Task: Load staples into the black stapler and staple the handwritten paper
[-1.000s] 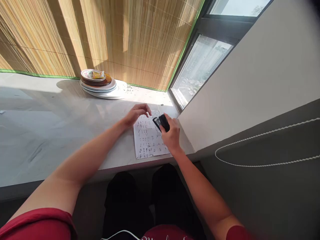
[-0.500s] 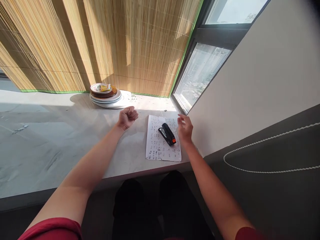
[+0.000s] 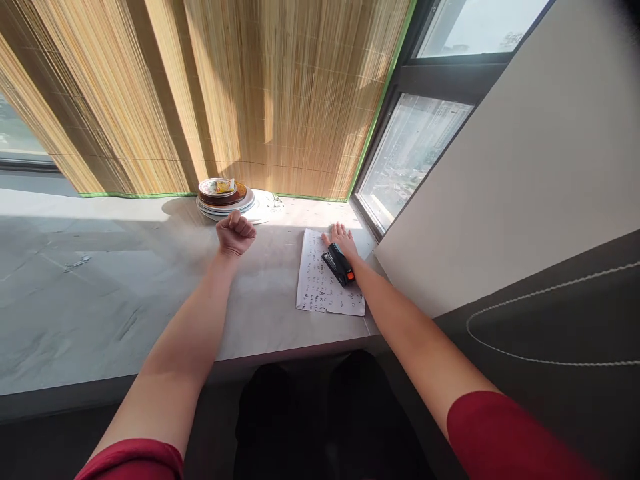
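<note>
My left hand [image 3: 236, 233] is curled into a fist above the windowsill, just in front of the stack of plates [image 3: 227, 200]; nothing shows in it. Flat at the top right corner of a handwritten sheet of paper [image 3: 313, 283] rests my right hand [image 3: 343, 240], its fingers stretched out and spread. A black stapler with an orange-red end [image 3: 340, 265] lies slantwise on the paper, close against my right hand and wrist. Neither hand grips the stapler.
A small yellow packet [image 3: 223, 187] sits on the top plate. Behind the pale sill [image 3: 165, 287] hangs a bamboo blind [image 3: 300, 100]. To the right are a window [image 3: 410, 153], a white wall [image 3: 525, 153] and a looped cord [image 3: 525, 360].
My right hand has moved from the paper's right side onto its upper corner and spread its fingers. My left fist has shifted left towards the plates. The view has turned slightly left.
</note>
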The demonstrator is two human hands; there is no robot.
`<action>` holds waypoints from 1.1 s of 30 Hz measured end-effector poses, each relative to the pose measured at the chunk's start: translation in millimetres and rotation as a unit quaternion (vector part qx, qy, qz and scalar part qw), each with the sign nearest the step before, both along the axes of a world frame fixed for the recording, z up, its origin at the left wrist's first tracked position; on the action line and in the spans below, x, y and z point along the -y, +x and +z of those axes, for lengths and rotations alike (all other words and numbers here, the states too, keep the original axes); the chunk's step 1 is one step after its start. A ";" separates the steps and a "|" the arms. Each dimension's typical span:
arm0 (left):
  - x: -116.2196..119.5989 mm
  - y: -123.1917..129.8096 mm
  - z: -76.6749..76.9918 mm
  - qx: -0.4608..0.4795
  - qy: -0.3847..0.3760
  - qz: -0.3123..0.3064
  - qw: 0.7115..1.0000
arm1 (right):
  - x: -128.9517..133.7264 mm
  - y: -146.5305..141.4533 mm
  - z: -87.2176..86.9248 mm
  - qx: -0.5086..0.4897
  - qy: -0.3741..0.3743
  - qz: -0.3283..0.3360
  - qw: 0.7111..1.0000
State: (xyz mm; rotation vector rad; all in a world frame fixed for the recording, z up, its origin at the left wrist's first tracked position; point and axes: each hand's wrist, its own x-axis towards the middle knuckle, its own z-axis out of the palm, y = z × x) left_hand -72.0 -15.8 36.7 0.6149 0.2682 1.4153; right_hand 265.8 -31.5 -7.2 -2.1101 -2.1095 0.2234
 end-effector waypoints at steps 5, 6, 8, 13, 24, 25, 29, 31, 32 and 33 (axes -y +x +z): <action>-6.2 -34.4 1.0 0.033 0.035 0.122 0.991 | -7.7 -98.9 0.0 -0.017 0.018 0.100 0.995; -5.3 -41.7 1.1 0.040 0.053 0.147 0.987 | -8.3 -124.2 -0.7 -0.030 0.020 0.126 0.991; -2.0 -55.2 1.5 0.056 0.104 0.183 0.976 | -8.9 -170.0 -1.4 -0.050 0.029 0.163 0.985; 5.6 -69.0 3.0 0.050 0.163 0.249 0.953 | -3.6 -227.5 0.4 -0.075 0.048 0.198 0.976; -7.3 -61.0 -4.5 -0.014 0.037 0.132 0.990 | 17.9 -124.4 2.3 -0.053 0.023 0.131 0.990; -7.0 -57.2 -4.4 -0.038 0.030 0.103 0.993 | 20.0 -106.3 2.7 -0.045 0.017 0.117 0.992; -0.1 -28.0 -4.6 -0.209 0.020 0.000 0.978 | 25.2 -60.0 3.2 -0.022 0.000 0.084 0.996; 4.1 -9.0 -6.1 -0.306 0.028 -0.003 0.952 | 24.4 -56.7 2.4 -0.018 -0.002 0.081 0.997; 6.1 0.2 -7.0 -0.380 0.041 0.020 0.924 | 23.3 -58.5 2.0 -0.017 -0.002 0.078 0.997; 8.4 8.9 -7.9 -0.456 0.056 0.060 0.886 | 22.0 -61.5 1.7 -0.017 -0.001 0.076 0.997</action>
